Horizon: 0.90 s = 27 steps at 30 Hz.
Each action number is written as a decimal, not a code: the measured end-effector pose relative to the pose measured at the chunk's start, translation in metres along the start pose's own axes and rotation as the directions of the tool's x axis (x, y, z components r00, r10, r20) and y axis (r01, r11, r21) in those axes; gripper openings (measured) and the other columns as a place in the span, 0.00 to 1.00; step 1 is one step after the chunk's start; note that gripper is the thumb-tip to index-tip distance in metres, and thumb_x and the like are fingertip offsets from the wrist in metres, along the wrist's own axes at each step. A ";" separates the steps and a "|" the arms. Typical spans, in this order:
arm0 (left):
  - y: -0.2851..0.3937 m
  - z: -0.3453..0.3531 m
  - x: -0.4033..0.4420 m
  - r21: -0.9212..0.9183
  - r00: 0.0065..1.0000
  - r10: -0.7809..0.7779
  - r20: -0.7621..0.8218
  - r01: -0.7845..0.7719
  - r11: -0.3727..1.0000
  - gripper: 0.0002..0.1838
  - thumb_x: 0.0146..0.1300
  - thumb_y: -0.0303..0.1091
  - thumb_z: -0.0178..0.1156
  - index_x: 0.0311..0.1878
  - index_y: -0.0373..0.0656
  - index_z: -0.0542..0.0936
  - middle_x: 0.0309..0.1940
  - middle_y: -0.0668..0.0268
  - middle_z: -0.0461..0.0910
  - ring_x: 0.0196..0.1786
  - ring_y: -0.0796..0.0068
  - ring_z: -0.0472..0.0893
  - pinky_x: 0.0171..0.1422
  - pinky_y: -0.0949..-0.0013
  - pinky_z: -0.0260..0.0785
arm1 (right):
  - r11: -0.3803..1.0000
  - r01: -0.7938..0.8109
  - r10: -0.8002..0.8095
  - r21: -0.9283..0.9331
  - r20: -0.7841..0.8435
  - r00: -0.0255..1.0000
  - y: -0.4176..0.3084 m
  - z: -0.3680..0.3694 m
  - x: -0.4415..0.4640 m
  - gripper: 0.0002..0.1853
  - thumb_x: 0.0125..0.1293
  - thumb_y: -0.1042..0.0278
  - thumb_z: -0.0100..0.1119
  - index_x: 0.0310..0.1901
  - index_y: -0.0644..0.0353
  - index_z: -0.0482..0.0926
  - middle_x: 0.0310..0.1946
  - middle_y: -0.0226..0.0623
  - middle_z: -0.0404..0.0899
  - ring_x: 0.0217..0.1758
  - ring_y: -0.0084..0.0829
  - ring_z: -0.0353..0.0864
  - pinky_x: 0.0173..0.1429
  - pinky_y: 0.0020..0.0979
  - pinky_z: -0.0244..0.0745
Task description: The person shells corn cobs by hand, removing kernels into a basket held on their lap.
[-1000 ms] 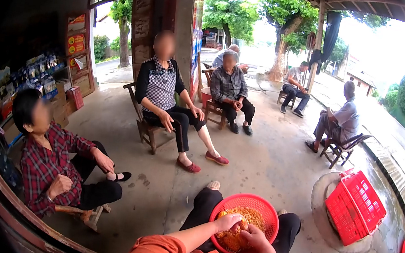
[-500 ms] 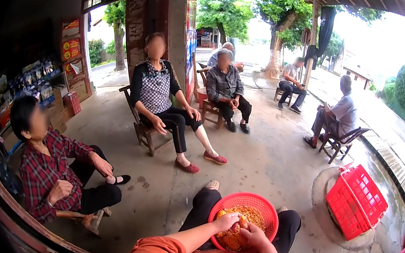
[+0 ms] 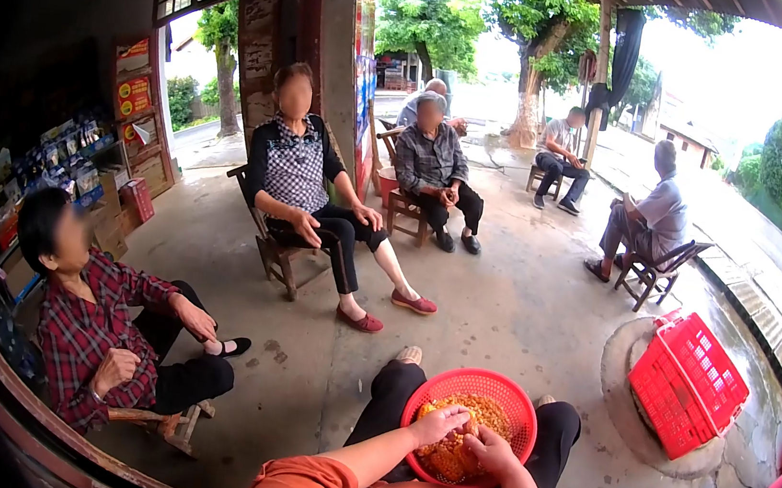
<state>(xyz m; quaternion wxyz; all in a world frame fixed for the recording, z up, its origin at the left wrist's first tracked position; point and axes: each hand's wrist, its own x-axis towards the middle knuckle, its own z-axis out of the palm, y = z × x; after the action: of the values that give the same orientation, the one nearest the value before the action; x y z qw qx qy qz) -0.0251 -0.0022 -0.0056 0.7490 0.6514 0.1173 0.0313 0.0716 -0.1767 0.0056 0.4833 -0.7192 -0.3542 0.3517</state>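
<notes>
A round red plastic basket (image 3: 526,414) rests between my legs, with loose orange-yellow kernels (image 3: 490,412) and larger orange pieces, which look like corn cobs (image 3: 450,461), inside. Over its middle, my left hand (image 3: 440,425) is closed round an orange piece that looks like a corn cob. My right hand (image 3: 493,450) is closed on the same piece from the other side, and the two hands nearly touch. Fingers cover most of the held piece.
Ahead sits a person in a checked top (image 3: 298,171); at the left, one in a plaid shirt (image 3: 98,317). Several others sit on chairs farther back. A red crate (image 3: 688,384) stands tilted on the floor at the right. Shelves of goods line the left wall.
The view has shifted slightly, so the people and the doorway appear a little farther left. My hands remain together over the basket, with small finger movements.
</notes>
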 end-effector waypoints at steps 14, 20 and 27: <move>0.000 0.010 -0.002 0.115 0.994 0.092 0.062 -0.098 0.989 0.16 0.75 0.37 0.52 0.60 0.40 0.71 0.47 0.70 0.75 0.50 0.84 0.73 0.56 0.75 0.68 | 0.978 0.199 -0.159 0.064 -0.393 0.906 -0.009 -0.001 0.004 0.10 0.67 0.66 0.63 0.44 0.65 0.78 0.33 0.33 0.81 0.37 0.23 0.80 0.44 0.26 0.76; -0.006 0.015 -0.002 0.273 0.981 0.182 0.064 -0.193 0.942 0.19 0.72 0.36 0.56 0.62 0.40 0.70 0.47 0.69 0.77 0.49 0.81 0.75 0.56 0.73 0.70 | 0.963 0.207 -0.126 0.174 -0.390 0.912 0.007 -0.001 0.010 0.08 0.67 0.68 0.63 0.41 0.64 0.78 0.30 0.28 0.79 0.33 0.18 0.76 0.38 0.22 0.73; -0.012 0.020 -0.003 0.336 0.971 0.218 0.102 -0.240 0.911 0.22 0.69 0.35 0.59 0.63 0.41 0.69 0.45 0.65 0.79 0.49 0.78 0.77 0.56 0.70 0.70 | 0.953 0.242 -0.140 0.181 -0.445 0.884 0.008 -0.002 0.010 0.06 0.67 0.71 0.63 0.37 0.62 0.76 0.28 0.25 0.77 0.30 0.16 0.74 0.35 0.19 0.71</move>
<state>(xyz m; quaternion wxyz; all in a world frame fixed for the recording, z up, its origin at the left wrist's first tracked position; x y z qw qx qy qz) -0.0247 -0.0237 -0.0143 0.6173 0.7826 0.0206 0.0774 0.0800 -0.1712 -0.0027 0.6619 -0.6788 -0.2658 0.1747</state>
